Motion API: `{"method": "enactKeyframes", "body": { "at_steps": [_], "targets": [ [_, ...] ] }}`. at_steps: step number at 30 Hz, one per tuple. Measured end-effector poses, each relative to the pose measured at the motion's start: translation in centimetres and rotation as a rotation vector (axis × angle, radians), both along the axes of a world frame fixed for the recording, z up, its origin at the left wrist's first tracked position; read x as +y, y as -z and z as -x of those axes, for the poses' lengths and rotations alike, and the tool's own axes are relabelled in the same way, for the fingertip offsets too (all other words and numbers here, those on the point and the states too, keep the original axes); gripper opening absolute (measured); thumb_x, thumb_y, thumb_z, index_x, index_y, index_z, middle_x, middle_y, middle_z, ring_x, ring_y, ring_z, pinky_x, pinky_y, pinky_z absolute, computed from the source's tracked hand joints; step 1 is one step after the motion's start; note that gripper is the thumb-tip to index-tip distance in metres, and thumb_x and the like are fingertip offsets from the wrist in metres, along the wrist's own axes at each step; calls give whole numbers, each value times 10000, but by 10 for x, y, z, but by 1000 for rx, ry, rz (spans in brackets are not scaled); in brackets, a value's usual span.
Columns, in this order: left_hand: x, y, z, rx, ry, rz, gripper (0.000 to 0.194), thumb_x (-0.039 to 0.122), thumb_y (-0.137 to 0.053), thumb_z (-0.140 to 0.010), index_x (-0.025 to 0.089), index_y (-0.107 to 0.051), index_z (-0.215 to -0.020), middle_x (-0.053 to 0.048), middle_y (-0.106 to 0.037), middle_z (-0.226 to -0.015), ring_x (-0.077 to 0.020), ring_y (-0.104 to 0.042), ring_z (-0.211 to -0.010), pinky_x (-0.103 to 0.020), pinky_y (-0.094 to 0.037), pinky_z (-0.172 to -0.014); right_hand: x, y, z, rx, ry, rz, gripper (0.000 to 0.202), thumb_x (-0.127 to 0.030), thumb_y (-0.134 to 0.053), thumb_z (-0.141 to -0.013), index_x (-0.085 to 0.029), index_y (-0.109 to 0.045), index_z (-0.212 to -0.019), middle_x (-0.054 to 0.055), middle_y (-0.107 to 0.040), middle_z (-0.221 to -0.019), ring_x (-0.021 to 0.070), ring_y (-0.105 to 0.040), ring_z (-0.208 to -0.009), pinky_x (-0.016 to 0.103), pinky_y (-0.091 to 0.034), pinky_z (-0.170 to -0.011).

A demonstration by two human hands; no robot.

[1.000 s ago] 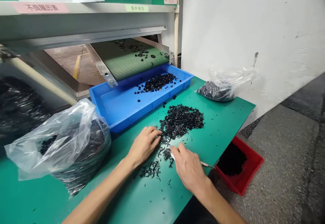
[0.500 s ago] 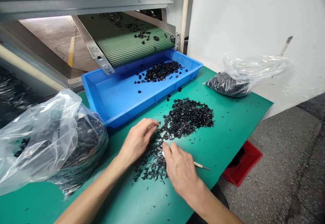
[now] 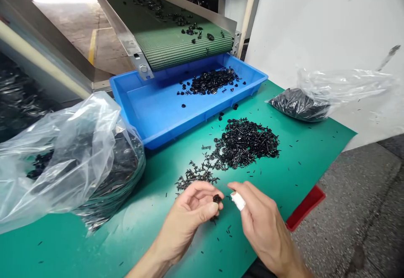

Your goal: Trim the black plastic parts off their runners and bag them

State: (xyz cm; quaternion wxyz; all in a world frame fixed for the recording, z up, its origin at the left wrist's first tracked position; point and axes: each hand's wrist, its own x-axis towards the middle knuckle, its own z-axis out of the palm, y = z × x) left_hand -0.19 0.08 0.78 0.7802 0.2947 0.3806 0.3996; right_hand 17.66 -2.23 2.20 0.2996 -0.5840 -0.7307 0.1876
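Between the thumb and fingers of my left hand (image 3: 192, 219) is a small black plastic part (image 3: 217, 198). My right hand (image 3: 263, 223) is closed around a slim tool with a white handle (image 3: 238, 201); most of it is hidden, and a thin tip seems to show by the index finger. The two hands are close together but apart, low over the green tabletop (image 3: 151, 236). Just beyond my left hand lies a small spread of black plastic parts (image 3: 197, 173). It runs into a larger heap of similar parts (image 3: 248, 143) farther off to the right.
A blue tray (image 3: 164, 122) holding black parts sits under the end of a green conveyor belt (image 3: 189, 51). Clear plastic bags of black pieces stand at the left (image 3: 104, 156) and back right (image 3: 299, 103). A red bin (image 3: 306, 208) is below the table's right edge.
My left hand has drawn back from the parts towards me and now pinches one. My right hand has moved right, off the spread, with the tool turned in its grip. The view has shifted.
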Motion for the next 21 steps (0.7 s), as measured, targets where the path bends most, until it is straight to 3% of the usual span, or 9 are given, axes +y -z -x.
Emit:
{"method": "enactKeyframes", "body": {
  "at_steps": [5, 11, 14, 21],
  "targets": [
    [-2, 2, 2, 18, 0, 2, 130, 127, -754, -761, 204, -693, -845, 1, -642, -990, -108, -598, -882, -209, -447, -825, -7, -1, 3, 12, -11, 2, 446, -26, -316, -811, -186, -613, -1102, 58, -630, -860, 196, -620, -761, 325, -538, -653],
    [-3, 3, -1, 32, -93, -40, 85, 170, -743, -777, 207, -676, -814, -1, -639, -958, -133, -635, -828, -247, -486, -769, -12, 0, 1, -16, -19, -28, 439, -32, -319, -829, -178, -617, -1117, 60, -617, -833, 198, -609, -739, 315, -525, -623],
    [-4, 3, -1, 64, -111, -90, 154, 165, -714, -805, 250, -644, -913, 4, -639, -963, -160, -659, -833, -271, -502, -722, -13, 2, -1, -23, -4, -38, 447, -20, -318, -826, -184, -616, -1116, 57, -623, -843, 189, -609, -735, 306, -520, -635],
    [-4, 9, 3, 232, -57, -133, 131, 211, -761, -764, 222, -685, -870, 8, -636, -926, -107, -588, -806, -205, -456, -728, -18, -1, -2, -94, -77, -86, 403, -25, -331, -855, -147, -608, -1120, 63, -602, -805, 199, -583, -719, 312, -472, -609]
  ]
}}
